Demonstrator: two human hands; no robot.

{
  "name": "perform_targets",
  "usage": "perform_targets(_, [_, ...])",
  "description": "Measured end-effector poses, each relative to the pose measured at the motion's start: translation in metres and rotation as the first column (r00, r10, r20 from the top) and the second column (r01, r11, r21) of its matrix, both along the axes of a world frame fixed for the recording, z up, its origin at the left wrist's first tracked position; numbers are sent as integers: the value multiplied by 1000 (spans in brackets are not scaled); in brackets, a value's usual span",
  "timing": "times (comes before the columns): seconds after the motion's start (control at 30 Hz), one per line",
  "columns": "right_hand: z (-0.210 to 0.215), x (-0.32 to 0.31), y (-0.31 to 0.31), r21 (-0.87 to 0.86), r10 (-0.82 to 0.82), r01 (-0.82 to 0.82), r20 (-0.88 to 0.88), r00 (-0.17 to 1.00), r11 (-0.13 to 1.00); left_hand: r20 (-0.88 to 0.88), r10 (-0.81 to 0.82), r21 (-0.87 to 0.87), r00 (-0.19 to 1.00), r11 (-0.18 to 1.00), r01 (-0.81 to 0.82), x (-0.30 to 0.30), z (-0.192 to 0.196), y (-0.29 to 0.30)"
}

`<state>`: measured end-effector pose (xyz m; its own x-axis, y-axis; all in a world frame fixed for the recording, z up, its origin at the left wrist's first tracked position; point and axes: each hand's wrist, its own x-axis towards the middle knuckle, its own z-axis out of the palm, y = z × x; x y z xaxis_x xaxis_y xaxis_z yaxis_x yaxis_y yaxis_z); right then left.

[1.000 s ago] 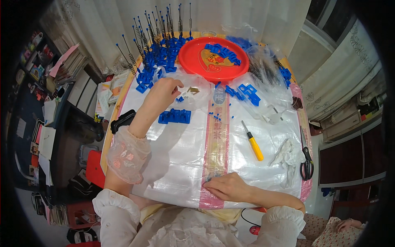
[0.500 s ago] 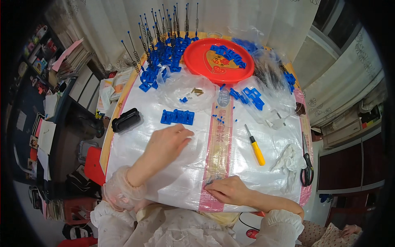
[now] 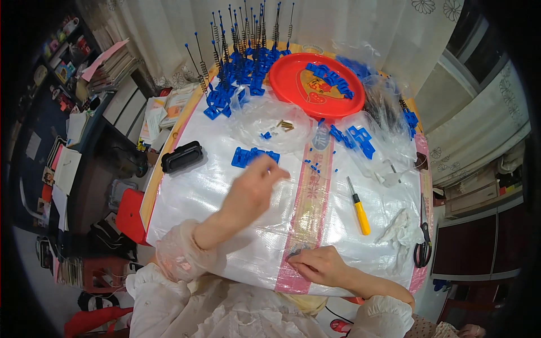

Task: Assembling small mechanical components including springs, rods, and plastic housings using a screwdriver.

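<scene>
My left hand (image 3: 248,188) hovers over the white woven mat just in front of a short row of blue plastic brackets (image 3: 241,157), partly covering their right end. Its fingers are bent and look apart, with nothing visible in them. Near the front edge, my right hand (image 3: 321,265) rests on the mat's pink stripe with its fingertips pressed together. A small greyish patch (image 3: 297,250) shows beside those fingertips; what they hold, if anything, is hidden. A yellow-handled screwdriver (image 3: 361,214) lies to the right, between that hand and several tiny blue pieces (image 3: 315,169).
Behind are brass pins (image 3: 286,125) on a clear plastic bag (image 3: 245,125), a red tray (image 3: 287,90) with blue parts, and blue bases with upright springs (image 3: 242,73). A black case (image 3: 182,157) lies left; crumpled tissue (image 3: 401,228) and black scissors (image 3: 422,248) lie right.
My left hand has moved slightly right and away from me, now overlapping the blue brackets. My right hand stays at the stripe. The whole view has shifted a little.
</scene>
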<state>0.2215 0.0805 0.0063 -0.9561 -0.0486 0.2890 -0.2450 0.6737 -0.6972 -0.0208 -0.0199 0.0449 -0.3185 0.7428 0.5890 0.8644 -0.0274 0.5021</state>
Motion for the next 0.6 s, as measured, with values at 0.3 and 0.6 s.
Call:
perform_targets(0.3, [1, -1, 2, -32, 9, -8, 7, 1000, 999, 240, 216, 40, 947, 972, -232, -57, 20, -11])
perform_targets(0.6, [3, -1, 1, -28, 6, -5, 33, 999, 1000, 269, 235, -50, 934, 972, -230, -78, 3, -15])
